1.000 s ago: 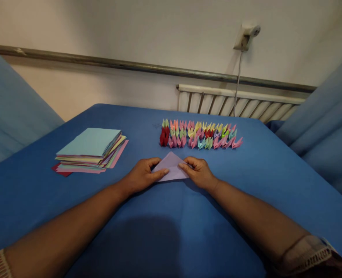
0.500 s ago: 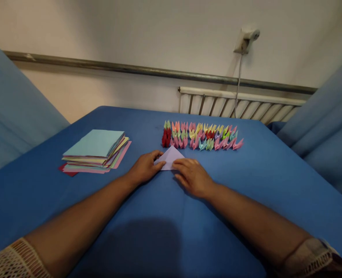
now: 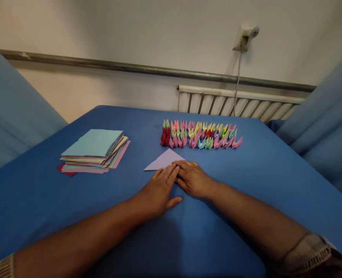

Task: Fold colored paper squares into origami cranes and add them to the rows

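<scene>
A pale lilac sheet of paper (image 3: 165, 158), folded into a triangle, lies flat on the blue-covered table (image 3: 223, 216) with its peak pointing away from me. My left hand (image 3: 158, 191) is stretched out, its fingertips on the near folded edge and its thumb spread to the side. Beside it, my right hand (image 3: 192, 177) rests over the triangle's right part and hides that corner. The fingertips of both hands meet near the middle of the near edge. The right fingers lie extended over the paper, not wrapped round it.
To the left is a stack of coloured paper sheets (image 3: 92, 143), light blue on top, with a dark red sheet under it. Several rows of small folded paper figures (image 3: 201, 134) stand beyond my hands. Behind the table are a radiator (image 3: 234, 96), a pipe and a wall socket.
My left hand has let go of the triangle's left corner and moved right and nearer me, onto the near edge beside my right hand. The left corner now shows. My right hand has barely moved.
</scene>
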Motion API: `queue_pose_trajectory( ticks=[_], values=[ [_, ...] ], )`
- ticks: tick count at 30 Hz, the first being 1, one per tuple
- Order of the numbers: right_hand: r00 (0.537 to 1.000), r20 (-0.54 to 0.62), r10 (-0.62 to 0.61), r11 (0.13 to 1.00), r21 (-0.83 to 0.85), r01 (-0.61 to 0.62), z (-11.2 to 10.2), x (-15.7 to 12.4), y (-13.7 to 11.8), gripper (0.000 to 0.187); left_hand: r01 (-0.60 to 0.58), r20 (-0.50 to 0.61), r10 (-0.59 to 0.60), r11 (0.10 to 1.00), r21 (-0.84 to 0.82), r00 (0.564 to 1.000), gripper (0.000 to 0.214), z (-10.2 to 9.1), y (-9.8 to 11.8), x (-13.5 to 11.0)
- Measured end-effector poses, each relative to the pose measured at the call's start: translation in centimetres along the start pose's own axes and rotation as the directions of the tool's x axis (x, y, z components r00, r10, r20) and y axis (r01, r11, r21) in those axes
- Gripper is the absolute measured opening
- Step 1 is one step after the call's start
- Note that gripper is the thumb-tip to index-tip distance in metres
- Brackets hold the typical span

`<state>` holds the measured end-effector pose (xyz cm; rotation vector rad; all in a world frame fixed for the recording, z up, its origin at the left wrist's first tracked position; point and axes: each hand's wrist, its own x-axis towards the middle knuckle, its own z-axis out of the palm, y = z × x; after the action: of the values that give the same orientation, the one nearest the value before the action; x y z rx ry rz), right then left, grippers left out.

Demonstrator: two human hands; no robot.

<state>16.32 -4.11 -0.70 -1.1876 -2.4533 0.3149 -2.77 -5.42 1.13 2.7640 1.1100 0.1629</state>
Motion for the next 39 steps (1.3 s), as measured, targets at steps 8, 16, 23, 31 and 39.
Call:
queue_pose_trajectory(
  ticks=[8, 16, 23, 31, 39],
  values=[
    [0.999, 0.039, 0.006, 0.999, -0.036, -0.005, -0.1, -0.2, 0.1, 0.044, 0.106, 0.085, -0.121, 0.981, 0.165, 0.989, 0.093, -1.3, -0.8, -1.6],
    [0.999, 0.049, 0.008, 0.999, -0.048, -0.006, -0.1, -0.2, 0.1, 0.045, 0.345, 0.089, -0.377, 0.903, 0.255, 0.922, 0.085, -5.1, -2.3, -1.9],
    [0.998, 0.053, 0.024, 0.996, -0.091, -0.019, -0.6, 0.0, -0.5, 0.042, 0.022, 0.004, -0.022, 0.99, 0.139, 1.0, 0.083, -2.1, -2.0, 0.1],
    [0.969, 0.118, 0.219, 0.949, -0.257, -0.183, -2.8, -0.7, -0.2, 0.03, 0.048, 0.163, -0.065, 0.993, 0.105, 0.984, 0.091, -0.8, -2.5, -0.5],
    [0.907, -0.033, 0.42, 0.789, -0.48, -0.383, -3.7, -0.8, -1.4, 0.036, 0.056, 0.159, -0.069, 0.995, 0.084, 0.985, 0.089, -1.0, -2.5, 0.0]
  ],
)
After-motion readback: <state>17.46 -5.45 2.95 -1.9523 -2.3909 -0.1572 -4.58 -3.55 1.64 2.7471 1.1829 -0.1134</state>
